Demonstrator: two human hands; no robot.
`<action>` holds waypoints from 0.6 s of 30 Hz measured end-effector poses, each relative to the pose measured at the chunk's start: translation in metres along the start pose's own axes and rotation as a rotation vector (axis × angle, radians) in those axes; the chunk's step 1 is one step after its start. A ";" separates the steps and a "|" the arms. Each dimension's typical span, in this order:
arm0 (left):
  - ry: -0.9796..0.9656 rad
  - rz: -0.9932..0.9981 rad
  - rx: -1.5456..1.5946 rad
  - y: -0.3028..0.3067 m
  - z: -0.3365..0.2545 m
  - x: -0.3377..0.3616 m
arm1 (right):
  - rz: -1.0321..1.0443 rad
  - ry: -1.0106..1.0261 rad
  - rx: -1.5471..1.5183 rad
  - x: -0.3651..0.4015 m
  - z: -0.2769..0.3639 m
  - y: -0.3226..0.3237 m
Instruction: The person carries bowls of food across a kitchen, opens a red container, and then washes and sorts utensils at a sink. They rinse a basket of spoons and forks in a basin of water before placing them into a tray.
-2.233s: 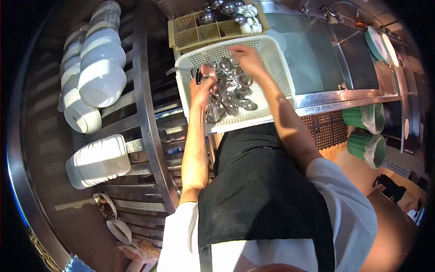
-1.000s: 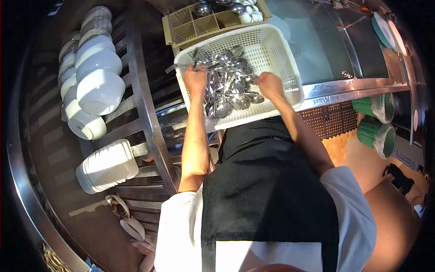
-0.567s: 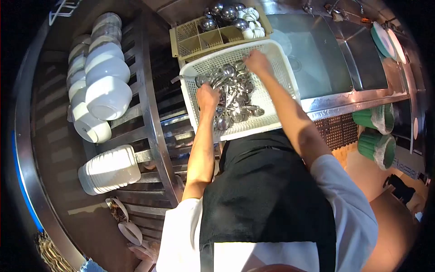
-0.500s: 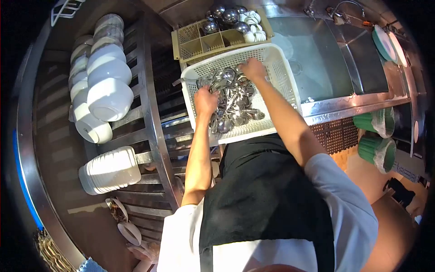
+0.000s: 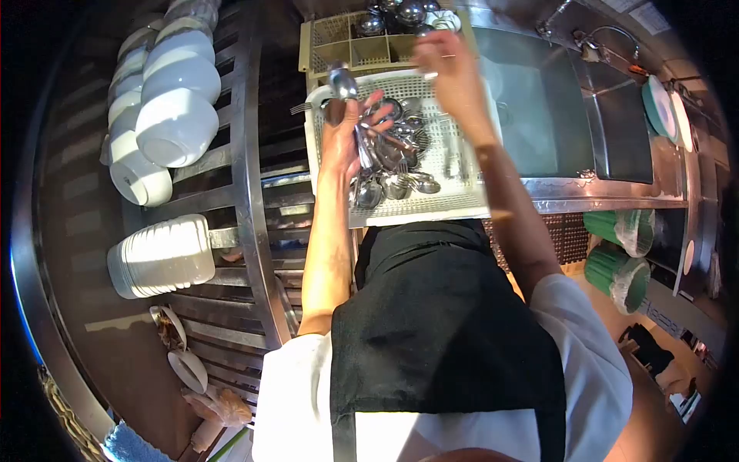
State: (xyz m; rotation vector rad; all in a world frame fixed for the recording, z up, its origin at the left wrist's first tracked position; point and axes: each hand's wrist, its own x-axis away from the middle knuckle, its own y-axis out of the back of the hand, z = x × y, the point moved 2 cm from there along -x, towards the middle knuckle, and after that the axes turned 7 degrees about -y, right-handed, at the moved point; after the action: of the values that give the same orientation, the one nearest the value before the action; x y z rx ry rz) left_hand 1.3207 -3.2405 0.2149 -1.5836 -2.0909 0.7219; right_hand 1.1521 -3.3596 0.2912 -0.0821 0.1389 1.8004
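Observation:
A white perforated plastic basket [image 5: 456, 202] holds a heap of metal cutlery [image 5: 396, 154], mostly spoons with some forks. At the basket's left side, my left hand [image 5: 344, 142] holds metal spoons [image 5: 343, 83] between thumb and palm, bowls pointing up, while its other fingers spread over the heap. My right hand [image 5: 454, 77] is raised at the basket's far edge, close to the beige compartment rack [image 5: 331, 55]. Its fingers are bent and smeared by motion, so I cannot see whether they hold anything. Ladle-like round metal pieces [image 5: 408, 13] and white spoons [image 5: 443, 21] stand in the rack's rear compartments.
A water-filled sink [image 5: 539, 108] with a tap [image 5: 589, 50] lies to the right. On the left slatted metal shelf [image 5: 250, 192] are stacked white bowls [image 5: 178, 127] and white containers [image 5: 165, 254]. Green bins [image 5: 620, 281] stand below right. A fork [image 5: 300, 108] sticks out over the basket's left rim.
My left hand has come up from the heap with spoons in it, its fingers spreading. My right hand has lifted off the cutlery and moved up and right towards the rack. The view has shifted slightly.

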 end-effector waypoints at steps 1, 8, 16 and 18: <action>0.007 0.031 -0.023 -0.010 0.007 -0.003 | 0.083 -0.071 0.045 0.005 -0.004 -0.024; 0.093 -0.149 -0.230 0.013 0.040 0.008 | 0.258 -0.346 -0.384 -0.001 -0.084 -0.058; -0.242 -0.104 -1.172 0.054 0.050 0.070 | 0.336 -0.238 0.835 0.032 -0.220 0.005; -0.060 -0.173 -1.168 0.071 0.069 0.076 | 0.412 -0.220 0.957 0.037 -0.227 0.010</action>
State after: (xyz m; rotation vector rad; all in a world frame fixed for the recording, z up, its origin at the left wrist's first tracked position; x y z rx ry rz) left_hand 1.3120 -3.1619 0.1183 -1.7938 -2.8325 -0.6893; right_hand 1.1290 -3.3574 0.0619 0.8737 0.8875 1.9504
